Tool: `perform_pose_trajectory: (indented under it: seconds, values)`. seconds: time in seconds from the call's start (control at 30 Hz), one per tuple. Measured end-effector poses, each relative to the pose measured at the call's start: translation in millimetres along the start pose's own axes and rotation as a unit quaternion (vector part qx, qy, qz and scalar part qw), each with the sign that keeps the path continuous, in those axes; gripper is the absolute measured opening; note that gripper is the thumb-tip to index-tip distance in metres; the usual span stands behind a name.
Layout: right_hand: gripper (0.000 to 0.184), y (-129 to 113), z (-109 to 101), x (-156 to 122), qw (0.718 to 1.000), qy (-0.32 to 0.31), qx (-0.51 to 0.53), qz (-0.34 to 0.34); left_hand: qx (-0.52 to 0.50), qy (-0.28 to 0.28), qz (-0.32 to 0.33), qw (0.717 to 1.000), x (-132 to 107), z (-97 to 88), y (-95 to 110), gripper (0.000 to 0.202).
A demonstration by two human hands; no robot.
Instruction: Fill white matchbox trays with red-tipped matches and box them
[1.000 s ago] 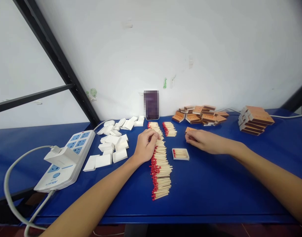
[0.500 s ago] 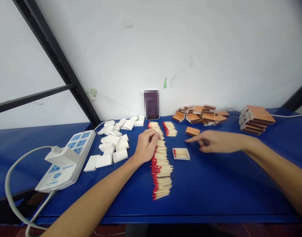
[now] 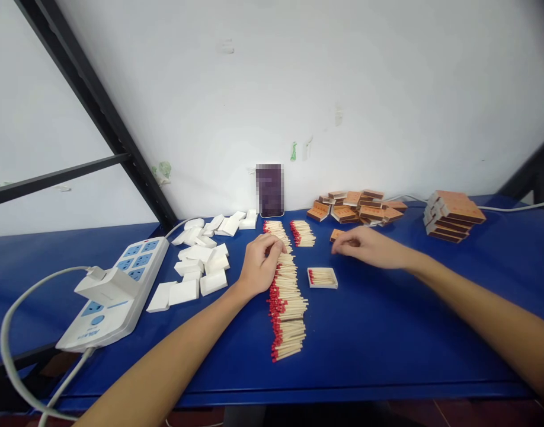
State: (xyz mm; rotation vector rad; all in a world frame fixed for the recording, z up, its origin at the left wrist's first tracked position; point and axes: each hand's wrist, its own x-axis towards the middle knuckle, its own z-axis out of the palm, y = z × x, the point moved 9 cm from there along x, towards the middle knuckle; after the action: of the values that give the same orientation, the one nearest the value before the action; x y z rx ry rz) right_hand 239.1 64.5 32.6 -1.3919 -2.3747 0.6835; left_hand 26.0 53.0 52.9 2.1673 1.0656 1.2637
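My left hand (image 3: 262, 264) rests on the long row of red-tipped matches (image 3: 286, 308), its fingers curled and the thumb close to the index finger. What lies inside that grip is hidden. My right hand (image 3: 365, 246) is just in front of an orange matchbox cover (image 3: 336, 235) and hides most of it. Its fingers bend downward, and whether they touch the cover cannot be made out. Below and left of them sits a white matchbox tray (image 3: 322, 286) with several matches in it. A smaller batch of matches (image 3: 303, 233) lies behind the tray.
White matchbox trays (image 3: 196, 254) lie spread at left, beside a power strip (image 3: 116, 302) with a plugged-in charger. Orange matchbox covers (image 3: 358, 207) are heaped at the back; stacked matchboxes (image 3: 454, 214) stand farther right. A pixelated phone (image 3: 270, 190) leans against the wall.
My right hand has moved left over the single orange cover, and its outstretched index finger has bent. My left hand stays on the match row. The view has shifted slightly.
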Motion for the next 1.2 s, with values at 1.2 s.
perform_pose_trajectory:
  seconds: [1.2]
  values:
    - [0.036,-25.8,26.8,22.6,0.990,0.082,-0.093,-0.060,0.002,-0.001,0.005,1.000,0.5,-0.3,-0.1,0.032]
